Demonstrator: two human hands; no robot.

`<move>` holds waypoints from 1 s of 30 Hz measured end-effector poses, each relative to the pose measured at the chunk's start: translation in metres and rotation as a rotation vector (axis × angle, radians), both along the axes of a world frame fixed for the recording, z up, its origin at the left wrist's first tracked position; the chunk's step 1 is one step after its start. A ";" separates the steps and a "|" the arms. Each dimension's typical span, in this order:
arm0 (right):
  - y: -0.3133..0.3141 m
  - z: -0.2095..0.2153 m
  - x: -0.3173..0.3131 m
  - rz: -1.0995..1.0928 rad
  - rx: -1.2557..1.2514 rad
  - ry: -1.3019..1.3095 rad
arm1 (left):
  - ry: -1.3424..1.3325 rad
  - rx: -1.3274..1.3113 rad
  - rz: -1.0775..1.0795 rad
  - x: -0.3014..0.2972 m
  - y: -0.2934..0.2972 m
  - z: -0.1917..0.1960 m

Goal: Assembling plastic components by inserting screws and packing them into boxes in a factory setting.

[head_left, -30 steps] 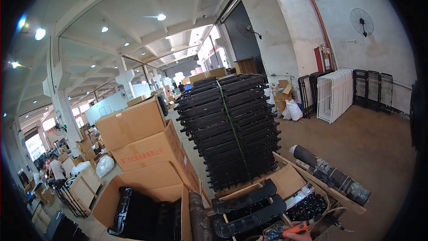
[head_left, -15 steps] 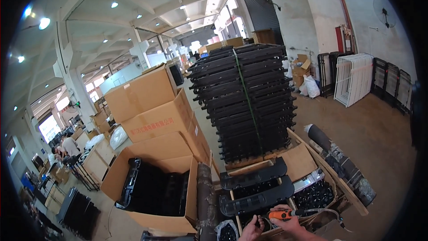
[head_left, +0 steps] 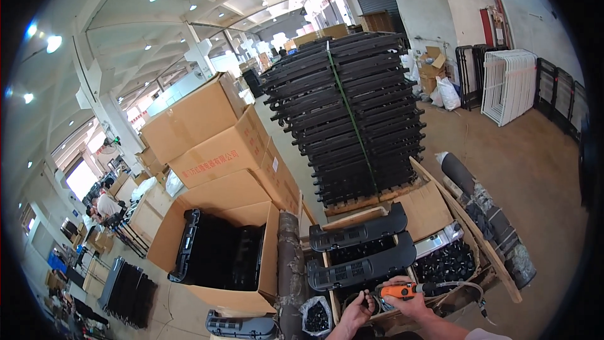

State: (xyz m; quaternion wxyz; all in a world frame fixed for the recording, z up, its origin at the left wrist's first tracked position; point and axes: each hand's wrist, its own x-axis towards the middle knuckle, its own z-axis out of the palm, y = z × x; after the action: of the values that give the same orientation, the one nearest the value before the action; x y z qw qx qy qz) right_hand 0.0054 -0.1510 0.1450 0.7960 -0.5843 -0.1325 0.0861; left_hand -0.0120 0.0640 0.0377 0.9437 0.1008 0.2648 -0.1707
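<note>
- View has tipped further down since a second ago; the strapped stack of black panels [head_left: 349, 110] sits higher in frame, ceiling takes up less.
- Right hand [head_left: 412, 305] now fully in view at the bottom edge, wrapped round the orange power screwdriver [head_left: 397, 290]; a second ago only the tool's tip showed.
- Left hand [head_left: 353, 315] has come up beside it, fingers at the tool's front end.
- Open cardboard box [head_left: 217, 214] with black parts inside now fully visible.
- Black bag of small parts [head_left: 316, 316] newly in frame.

Bare forearms, ungloved grips [head_left: 412, 305] (right sleeve pale).
</note>
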 end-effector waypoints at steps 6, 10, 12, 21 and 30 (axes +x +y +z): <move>-0.023 0.005 0.013 0.034 -0.044 -0.022 | -0.058 0.032 -0.056 0.005 -0.016 0.006; -0.038 0.010 0.021 0.038 -0.049 -0.064 | -0.059 0.050 -0.033 0.010 -0.041 0.021; -0.046 0.013 0.023 0.033 -0.023 -0.085 | -0.054 0.095 -0.003 0.011 -0.052 0.022; -0.068 -0.005 0.061 0.002 -0.070 -0.119 | -0.023 0.361 -0.062 0.005 -0.092 0.032; -0.113 0.009 0.112 -0.114 -0.211 -0.048 | 0.158 0.464 -0.090 0.002 -0.065 0.005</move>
State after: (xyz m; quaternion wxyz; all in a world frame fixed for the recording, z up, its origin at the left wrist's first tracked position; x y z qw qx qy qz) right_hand 0.1174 -0.2642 0.1542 0.7304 -0.6731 -0.1083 0.0404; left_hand -0.0099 -0.0005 0.0428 0.8630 0.3130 0.3653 -0.1543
